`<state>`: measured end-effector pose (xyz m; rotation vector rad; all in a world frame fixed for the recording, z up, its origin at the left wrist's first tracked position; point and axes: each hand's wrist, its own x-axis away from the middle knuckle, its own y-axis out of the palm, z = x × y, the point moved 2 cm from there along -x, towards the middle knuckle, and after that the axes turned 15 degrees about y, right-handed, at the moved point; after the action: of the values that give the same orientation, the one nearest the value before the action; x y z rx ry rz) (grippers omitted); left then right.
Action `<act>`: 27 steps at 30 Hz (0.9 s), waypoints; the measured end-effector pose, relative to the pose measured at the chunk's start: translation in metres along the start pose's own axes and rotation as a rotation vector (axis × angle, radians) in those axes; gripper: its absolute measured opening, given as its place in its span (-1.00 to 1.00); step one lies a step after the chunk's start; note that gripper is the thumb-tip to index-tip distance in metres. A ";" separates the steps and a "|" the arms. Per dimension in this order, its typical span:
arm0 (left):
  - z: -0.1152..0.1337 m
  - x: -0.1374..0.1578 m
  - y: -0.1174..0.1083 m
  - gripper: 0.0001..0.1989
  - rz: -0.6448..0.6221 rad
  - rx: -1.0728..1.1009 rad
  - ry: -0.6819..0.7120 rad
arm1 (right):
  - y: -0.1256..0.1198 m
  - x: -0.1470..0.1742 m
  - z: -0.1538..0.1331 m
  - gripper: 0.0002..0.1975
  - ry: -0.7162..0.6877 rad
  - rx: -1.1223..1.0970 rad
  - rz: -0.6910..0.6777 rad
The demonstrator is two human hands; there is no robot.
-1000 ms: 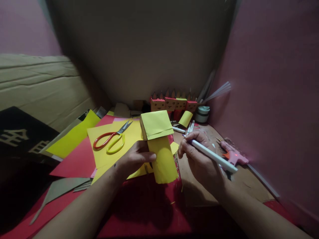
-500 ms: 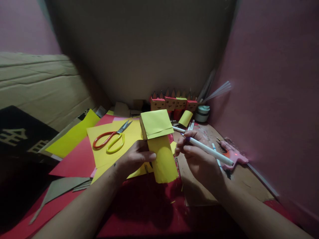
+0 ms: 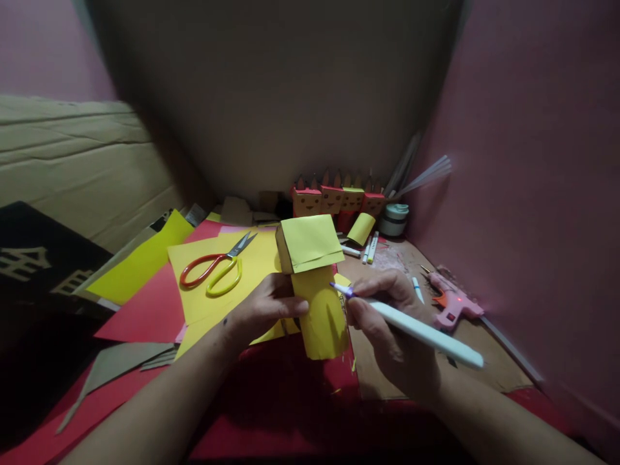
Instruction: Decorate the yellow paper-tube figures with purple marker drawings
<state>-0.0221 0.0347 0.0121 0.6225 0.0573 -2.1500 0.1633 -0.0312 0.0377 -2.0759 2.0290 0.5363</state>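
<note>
Above a red tabletop (image 3: pixel 281 420), mid-view, hung a yellow paper tube (image 3: pixel 322 326) topped by a cardboard box (image 3: pixel 312 242) with yellow paper over its upper face. The left hand (image 3: pixel 271 307) gripped the tube's side, thumb in front, most fingers hidden. The right hand (image 3: pixel 394 320) pinched a white marker (image 3: pixel 431 334) between thumb and fingers, its purple tip at the tube's upper right edge; whether they touched could not be told. To the left, scissors (image 3: pixel 225 263) with red and yellow handles lay partly open on yellow paper (image 3: pixel 201 307). To the right lay a pink glue gun (image 3: pixel 455 302). Behind stood cardboard figures (image 3: pixel 332 200) with drawn faces.
</note>
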 end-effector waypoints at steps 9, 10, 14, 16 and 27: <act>-0.003 -0.001 0.000 -0.55 -0.059 -0.019 -0.032 | -0.001 -0.003 0.004 -0.87 -0.024 0.067 0.008; -0.003 -0.001 0.000 -0.55 -0.052 -0.023 -0.038 | -0.001 -0.003 0.004 -0.86 -0.021 0.068 0.010; -0.002 0.000 0.002 -0.57 -0.054 -0.036 -0.052 | -0.002 -0.002 0.006 -0.87 -0.007 0.071 0.011; -0.002 0.000 0.004 -0.55 -0.053 -0.041 -0.052 | -0.002 -0.001 0.008 -0.87 -0.002 0.065 0.000; -0.003 0.000 0.001 -0.53 -0.056 -0.042 -0.049 | -0.003 -0.001 0.010 -0.89 0.008 0.081 -0.008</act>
<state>-0.0199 0.0348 0.0096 0.5501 0.0939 -2.2110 0.1653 -0.0262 0.0289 -2.0410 2.0114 0.4376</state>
